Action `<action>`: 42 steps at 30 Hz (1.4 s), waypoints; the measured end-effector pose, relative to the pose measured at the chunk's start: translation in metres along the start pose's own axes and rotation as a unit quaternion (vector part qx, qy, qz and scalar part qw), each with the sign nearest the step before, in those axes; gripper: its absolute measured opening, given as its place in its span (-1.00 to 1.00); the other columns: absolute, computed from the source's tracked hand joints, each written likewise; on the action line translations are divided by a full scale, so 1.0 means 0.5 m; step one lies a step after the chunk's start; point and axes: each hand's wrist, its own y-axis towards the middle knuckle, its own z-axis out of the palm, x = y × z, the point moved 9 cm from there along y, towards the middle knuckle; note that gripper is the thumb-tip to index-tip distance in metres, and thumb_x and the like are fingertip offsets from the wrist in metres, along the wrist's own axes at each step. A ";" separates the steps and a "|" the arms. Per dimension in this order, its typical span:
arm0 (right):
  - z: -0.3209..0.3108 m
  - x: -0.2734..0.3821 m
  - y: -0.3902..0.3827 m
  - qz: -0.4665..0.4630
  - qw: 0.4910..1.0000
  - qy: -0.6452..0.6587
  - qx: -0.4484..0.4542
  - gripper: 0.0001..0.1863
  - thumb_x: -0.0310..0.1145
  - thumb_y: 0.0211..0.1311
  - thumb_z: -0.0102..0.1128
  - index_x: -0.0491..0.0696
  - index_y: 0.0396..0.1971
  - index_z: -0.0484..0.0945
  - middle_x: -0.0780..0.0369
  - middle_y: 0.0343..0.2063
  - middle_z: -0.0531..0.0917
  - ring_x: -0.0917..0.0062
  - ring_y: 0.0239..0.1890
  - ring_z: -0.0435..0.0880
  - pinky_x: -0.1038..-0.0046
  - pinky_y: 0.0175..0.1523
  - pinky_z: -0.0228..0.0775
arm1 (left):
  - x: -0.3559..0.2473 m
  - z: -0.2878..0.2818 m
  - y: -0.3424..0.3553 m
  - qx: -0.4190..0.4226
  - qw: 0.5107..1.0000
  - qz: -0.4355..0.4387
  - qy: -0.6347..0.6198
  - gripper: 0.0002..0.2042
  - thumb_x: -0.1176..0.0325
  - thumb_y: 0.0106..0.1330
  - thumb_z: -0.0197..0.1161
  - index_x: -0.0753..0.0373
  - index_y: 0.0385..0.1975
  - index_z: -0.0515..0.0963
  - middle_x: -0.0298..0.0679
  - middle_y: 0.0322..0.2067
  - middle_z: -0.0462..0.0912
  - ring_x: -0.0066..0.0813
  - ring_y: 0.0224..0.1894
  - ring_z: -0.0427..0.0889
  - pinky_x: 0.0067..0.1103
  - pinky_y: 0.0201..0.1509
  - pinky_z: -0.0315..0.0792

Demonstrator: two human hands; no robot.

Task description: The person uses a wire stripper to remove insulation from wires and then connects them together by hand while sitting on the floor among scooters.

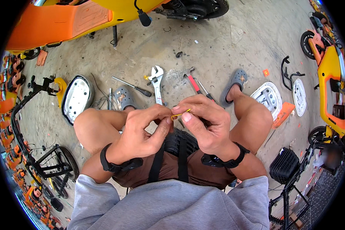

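A thin bent yellow strip (181,113), perhaps a bit of wire, is held out in front of my lap. The thumb and fingers of my left hand (140,128) pinch its left end. At the other end, my right hand (211,124) grips it between thumb and fingertips. My fingers cover part of it, so its full length is hidden. Below the hands, a black ribbed plastic part (182,140) sits between my thighs, partly behind black straps. An adjustable wrench (157,80) lies on the floor just beyond my hands.
A screwdriver (136,87) and a red-handled hammer (191,81) lie on the concrete between my feet. White-lined shells (76,100) (267,97) flank my legs. A yellow and orange scooter (76,19) stands ahead, another (329,84) at right. A black frame (21,130) is at left.
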 end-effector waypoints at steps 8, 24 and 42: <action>-0.009 -0.002 -0.005 0.033 0.999 -0.031 -0.017 -0.83 -0.51 0.24 0.15 -0.23 -0.25 0.67 0.10 -0.27 0.66 0.52 -0.28 0.62 0.56 -0.21 0.43 | 0.014 0.002 0.000 -0.016 0.999 -0.049 0.002 -0.93 0.65 0.21 0.13 0.42 -0.35 0.53 -0.18 -0.57 0.62 -0.47 -0.52 0.68 -0.61 -0.43 0.51; -0.001 -0.025 0.009 0.078 0.988 -0.113 0.068 -0.71 -0.47 0.12 0.32 -0.12 -0.11 0.66 0.27 -0.40 0.69 0.81 -0.67 0.32 0.70 -0.57 0.07 | -0.007 -0.031 0.001 -0.057 0.994 0.042 0.087 -0.88 0.62 0.14 0.24 0.40 -0.33 0.63 -0.15 -0.51 0.67 -0.41 -0.51 0.68 -0.60 -0.40 0.54; 0.028 0.018 0.021 -0.068 0.963 -0.238 0.106 -0.80 -0.52 -0.06 0.33 -0.13 -0.34 0.67 0.20 -0.55 0.67 0.47 -0.60 0.66 0.55 -0.52 0.41 | -0.018 -0.038 -0.010 -0.061 0.977 0.099 0.181 -0.80 0.66 0.05 0.30 0.36 -0.30 0.65 -0.22 -0.51 0.54 -0.50 -0.55 0.55 -0.63 -0.51 0.42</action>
